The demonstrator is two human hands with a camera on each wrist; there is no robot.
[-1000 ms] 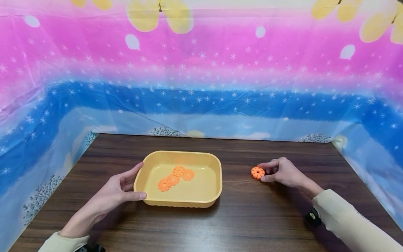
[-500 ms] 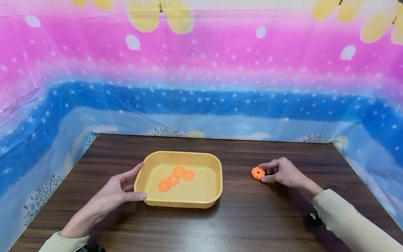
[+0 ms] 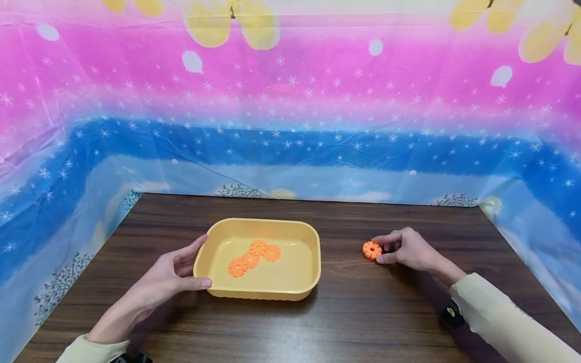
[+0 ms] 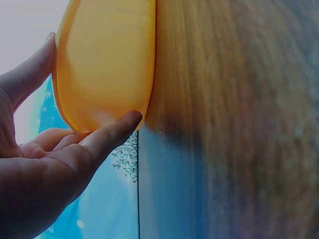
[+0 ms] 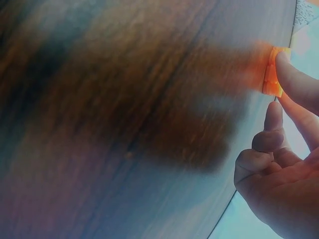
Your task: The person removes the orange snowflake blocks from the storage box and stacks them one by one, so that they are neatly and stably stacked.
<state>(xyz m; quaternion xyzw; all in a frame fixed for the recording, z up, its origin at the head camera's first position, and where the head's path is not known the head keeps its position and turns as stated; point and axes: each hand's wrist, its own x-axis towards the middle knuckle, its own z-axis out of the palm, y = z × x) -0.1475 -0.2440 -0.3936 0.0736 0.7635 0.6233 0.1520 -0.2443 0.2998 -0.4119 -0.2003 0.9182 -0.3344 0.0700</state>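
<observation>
On the left in the head view, a yellow plastic basin (image 3: 290, 282) stands on the table, with several thin orange notched discs (image 3: 237, 267) lying flat and partly overlapping inside. My left hand (image 3: 165, 277) grips its left end, thumb at the near corner and fingers along the left side. The left wrist view shows the same hand (image 4: 55, 159) against the basin's outer wall (image 4: 107, 59). To the right of the basin, my right hand (image 3: 410, 249) pinches a short stack of orange notched discs (image 3: 371, 250) between thumb and forefinger. Seen edge-on, the stack (image 5: 270, 74) is close to the wood.
The dark wood-grain table (image 3: 345, 322) runs back to a patterned cloth (image 3: 290, 141) hung along the rear and both sides. Bare tabletop lies between the basin and my right hand. A dark device (image 3: 452, 313) sits at my right wrist.
</observation>
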